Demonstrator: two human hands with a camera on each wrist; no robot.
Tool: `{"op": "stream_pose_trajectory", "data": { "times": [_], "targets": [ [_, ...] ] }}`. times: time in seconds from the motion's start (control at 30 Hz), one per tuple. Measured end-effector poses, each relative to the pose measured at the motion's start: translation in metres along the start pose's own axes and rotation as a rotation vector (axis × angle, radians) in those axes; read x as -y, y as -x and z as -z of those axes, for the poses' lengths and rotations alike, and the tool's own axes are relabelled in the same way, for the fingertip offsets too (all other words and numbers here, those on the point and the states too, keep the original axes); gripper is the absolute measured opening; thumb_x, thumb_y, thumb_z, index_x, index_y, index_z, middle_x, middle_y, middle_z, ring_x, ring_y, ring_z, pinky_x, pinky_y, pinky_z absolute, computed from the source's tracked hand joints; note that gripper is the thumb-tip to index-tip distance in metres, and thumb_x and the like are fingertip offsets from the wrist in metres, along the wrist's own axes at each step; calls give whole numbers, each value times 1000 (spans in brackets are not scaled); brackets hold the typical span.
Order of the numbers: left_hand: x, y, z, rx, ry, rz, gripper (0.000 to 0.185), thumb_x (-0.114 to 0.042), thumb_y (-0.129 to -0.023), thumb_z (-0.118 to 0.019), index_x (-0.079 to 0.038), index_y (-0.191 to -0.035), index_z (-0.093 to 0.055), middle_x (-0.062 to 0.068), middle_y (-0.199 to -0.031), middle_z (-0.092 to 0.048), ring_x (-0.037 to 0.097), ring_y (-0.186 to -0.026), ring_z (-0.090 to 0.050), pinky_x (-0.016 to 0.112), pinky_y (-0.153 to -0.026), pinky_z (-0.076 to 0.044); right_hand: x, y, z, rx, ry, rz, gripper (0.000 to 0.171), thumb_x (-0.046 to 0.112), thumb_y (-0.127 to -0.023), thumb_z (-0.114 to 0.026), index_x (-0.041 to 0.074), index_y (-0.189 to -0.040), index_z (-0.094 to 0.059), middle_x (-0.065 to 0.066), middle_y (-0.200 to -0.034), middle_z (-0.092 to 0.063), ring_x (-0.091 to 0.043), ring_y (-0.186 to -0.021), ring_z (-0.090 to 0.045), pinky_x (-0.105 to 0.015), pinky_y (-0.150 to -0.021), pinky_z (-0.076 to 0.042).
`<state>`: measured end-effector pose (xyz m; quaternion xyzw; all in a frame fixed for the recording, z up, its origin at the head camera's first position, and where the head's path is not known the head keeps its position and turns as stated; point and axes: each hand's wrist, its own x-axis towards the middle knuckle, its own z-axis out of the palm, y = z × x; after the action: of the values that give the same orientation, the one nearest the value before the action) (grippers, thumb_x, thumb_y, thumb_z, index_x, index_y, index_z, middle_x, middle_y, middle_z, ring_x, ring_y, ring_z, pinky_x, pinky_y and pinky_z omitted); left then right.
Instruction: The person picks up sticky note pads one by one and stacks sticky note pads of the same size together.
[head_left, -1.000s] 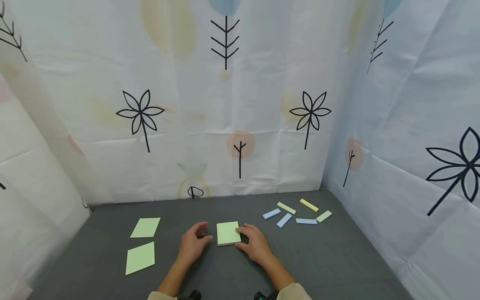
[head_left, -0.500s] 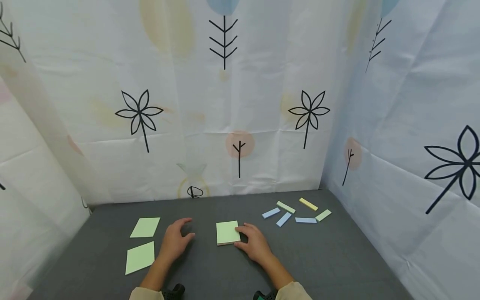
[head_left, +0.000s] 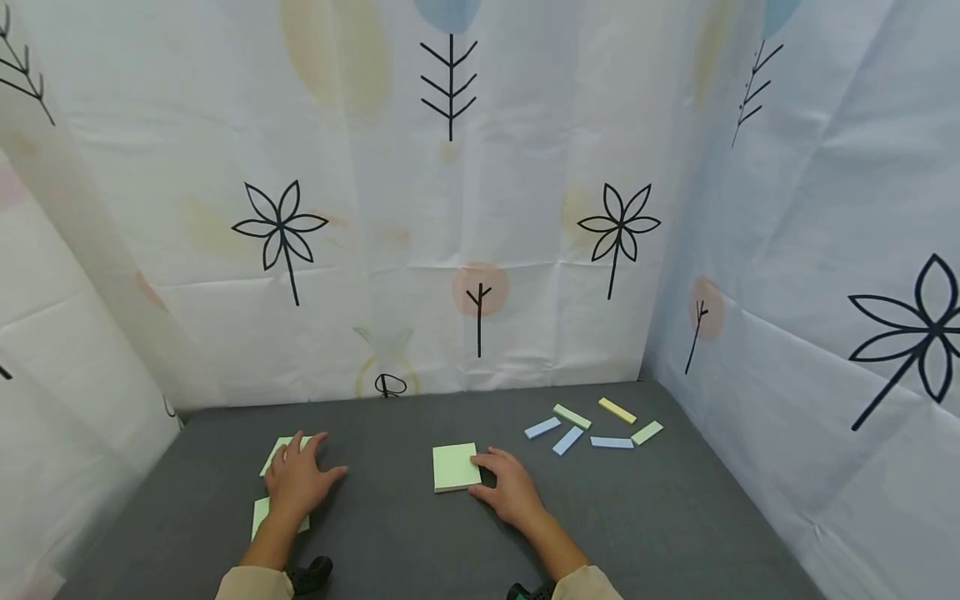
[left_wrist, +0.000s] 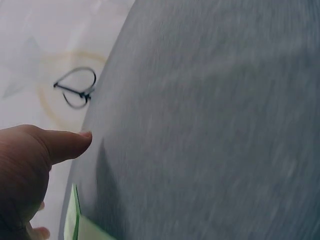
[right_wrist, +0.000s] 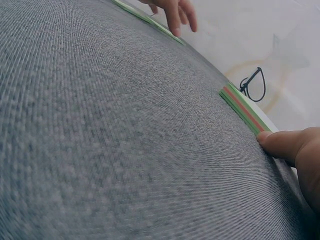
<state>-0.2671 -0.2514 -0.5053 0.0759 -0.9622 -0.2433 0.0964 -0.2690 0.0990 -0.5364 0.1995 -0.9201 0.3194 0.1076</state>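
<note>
My right hand [head_left: 512, 490] holds the right edge of a square pad of pale green sticky notes [head_left: 453, 467] at the table's middle. In the right wrist view, its thumb [right_wrist: 274, 143] lies at the corner of the pad, whose side shows green and pink layers. My left hand [head_left: 295, 482] is over two pale green square notes at the left, fingers spread and nothing held. It partly covers the far note [head_left: 281, 442] and the near note [head_left: 259, 512]. In the left wrist view the thumb [left_wrist: 70, 144] points out straight above the grey table.
Several small paper strips, among them a yellow strip [head_left: 618, 410], a blue strip [head_left: 612, 442] and a green strip [head_left: 647, 432], lie at the back right of the grey table [head_left: 637, 525]. White printed cloth [head_left: 525, 333] hangs behind and at both sides.
My left hand has moved left, from beside the pad to over the two loose notes. My right hand has stayed at the pad.
</note>
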Motion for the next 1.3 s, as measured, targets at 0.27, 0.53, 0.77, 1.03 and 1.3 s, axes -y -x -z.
{"op": "stream_pose_trajectory", "data": {
  "times": [0.27, 0.53, 0.77, 1.03, 1.3],
  "targets": [
    [26, -3, 8, 68, 6, 114, 85, -49, -82, -72, -1, -143, -38, 35, -148, -12, 61, -131, -9, 74, -96, -8, -1, -1, 0, -8, -1, 12, 45, 23, -80, -80, 11, -121, -68, -15, -128, -60, -33, -124, -51, -52, -95, -44],
    [29, -4, 12, 123, -54, 114, 87, -57, -83, -66, 4, -140, -41, 35, -143, -25, 59, -130, -16, 72, -98, -13, -3, -2, 0, -5, -1, 22, 45, 23, -79, -81, 11, -121, -68, -13, -126, -63, -32, -124, -52, -52, -95, -43],
    [24, -4, 11, 128, -131, 81, 75, -48, -88, -65, 7, -136, -46, 36, -144, -30, 55, -130, -26, 70, -98, -21, -3, -1, 0, -15, 0, 27, 45, 23, -79, -81, 10, -119, -69, -9, -122, -65, -31, -123, -52, -50, -95, -43],
    [17, -3, 3, 113, -168, 15, 62, -36, -92, -62, 7, -135, -50, 36, -143, -34, 56, -130, -28, 69, -99, -25, -3, 0, -1, -6, -13, 16, 45, 23, -79, -81, 11, -120, -69, -9, -123, -65, -31, -124, -52, -51, -96, -43],
    [11, -1, -5, 73, -140, -156, 57, -33, -89, -67, 6, -130, -57, 37, -139, -40, 58, -128, -33, 66, -99, -29, -3, -1, -1, -5, -22, 18, 45, 23, -79, -81, 10, -120, -69, -11, -124, -64, -32, -124, -52, -51, -96, -43]
  ]
}}
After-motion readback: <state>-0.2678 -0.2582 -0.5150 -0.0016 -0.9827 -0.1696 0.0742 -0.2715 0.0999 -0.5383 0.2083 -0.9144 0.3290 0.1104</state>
